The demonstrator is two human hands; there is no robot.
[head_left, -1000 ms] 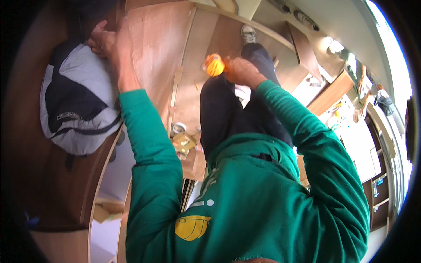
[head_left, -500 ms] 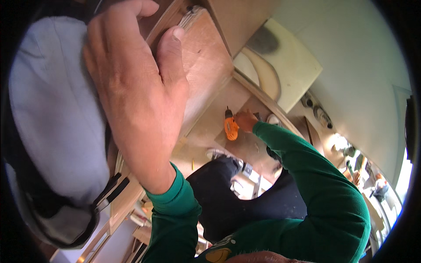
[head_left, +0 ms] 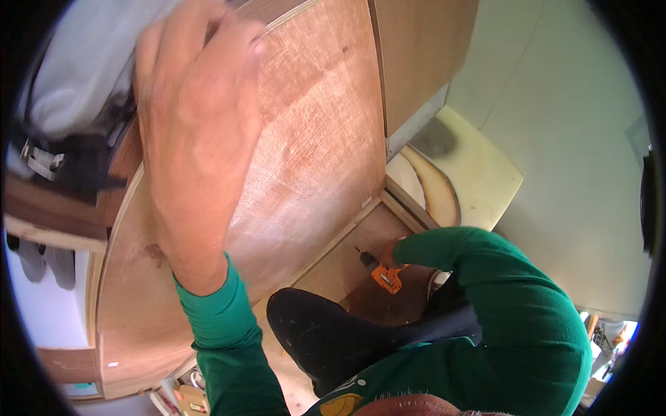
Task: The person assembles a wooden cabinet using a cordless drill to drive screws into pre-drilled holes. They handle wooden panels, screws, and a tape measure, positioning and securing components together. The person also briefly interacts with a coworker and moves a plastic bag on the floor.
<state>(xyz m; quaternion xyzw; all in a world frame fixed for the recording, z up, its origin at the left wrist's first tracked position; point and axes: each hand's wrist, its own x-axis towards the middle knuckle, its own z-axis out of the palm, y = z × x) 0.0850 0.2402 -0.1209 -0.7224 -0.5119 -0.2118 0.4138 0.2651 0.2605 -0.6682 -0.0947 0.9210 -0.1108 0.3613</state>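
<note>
My left hand (head_left: 201,139) is at the top edge of a large reddish-brown plywood panel (head_left: 312,118). Its fingers bend over that edge and are blurred by motion, and their tips are partly hidden. Lower down, in the corner behind the panel's foot, my right hand (head_left: 390,254) is closed on an orange cordless drill (head_left: 386,278). The drill's dark chuck and thin bit point up and to the left. Part of its grip is hidden by the hand and the green sleeve.
Grey-white cloth and a dark strap with a buckle (head_left: 43,161) lie beyond the panel's upper edge. A pale yellow board (head_left: 479,166) with a curved wooden piece (head_left: 440,191) leans by the wall (head_left: 576,187). My dark-trousered knee (head_left: 312,326) is close to the panel.
The view has shifted, so more of the plywood panel shows. The drill has turned, its bit now slanting up and left, with my right hand still at it. My left hand stays at the panel edge.
</note>
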